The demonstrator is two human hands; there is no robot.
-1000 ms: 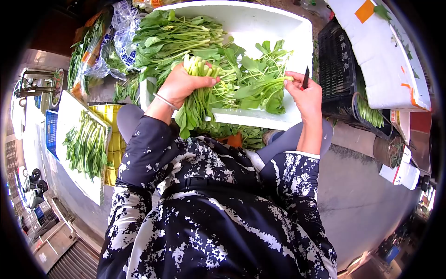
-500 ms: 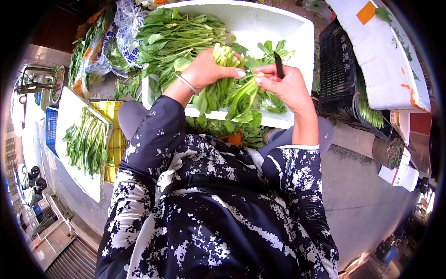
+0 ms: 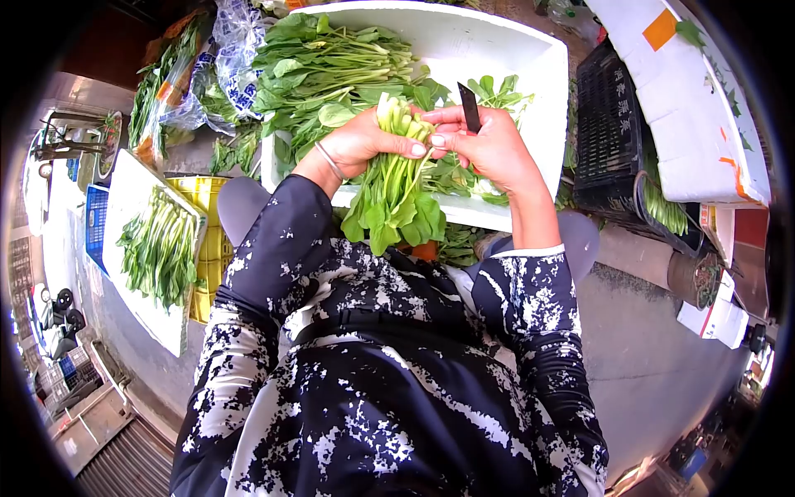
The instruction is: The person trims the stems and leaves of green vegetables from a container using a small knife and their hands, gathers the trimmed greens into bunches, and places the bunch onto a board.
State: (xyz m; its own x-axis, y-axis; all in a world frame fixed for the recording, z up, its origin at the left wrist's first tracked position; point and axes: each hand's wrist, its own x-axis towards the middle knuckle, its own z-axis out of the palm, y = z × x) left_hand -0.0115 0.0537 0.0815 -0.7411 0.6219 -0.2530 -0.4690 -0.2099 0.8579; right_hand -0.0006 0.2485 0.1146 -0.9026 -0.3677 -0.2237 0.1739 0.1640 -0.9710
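My left hand (image 3: 362, 142), with a bracelet at the wrist, is closed round a bunch of leafy greens (image 3: 393, 195). The pale stem ends stick up above its thumb and the leaves hang down. Against the right side of the bunch, my right hand (image 3: 489, 149) pinches a stem with thumb and finger. A dark blade (image 3: 469, 108) stands up from my right hand, its handle mostly hidden. Both hands are over the near edge of a white foam box (image 3: 497, 50). Inside the box, more greens (image 3: 339, 70) lie piled on the left, with looser ones at the right.
To the left, a foam board (image 3: 172, 335) bears a row of greens (image 3: 159, 248) beside a yellow crate (image 3: 203, 195). A plastic bag (image 3: 238, 62) lies at the box's upper left. On the right are a black crate (image 3: 609, 124) and another white foam box (image 3: 704, 124).
The right hand has moved left with its greens, up to the bunch in the left hand. The left hand has shifted right, and the blade now points up and slightly left.
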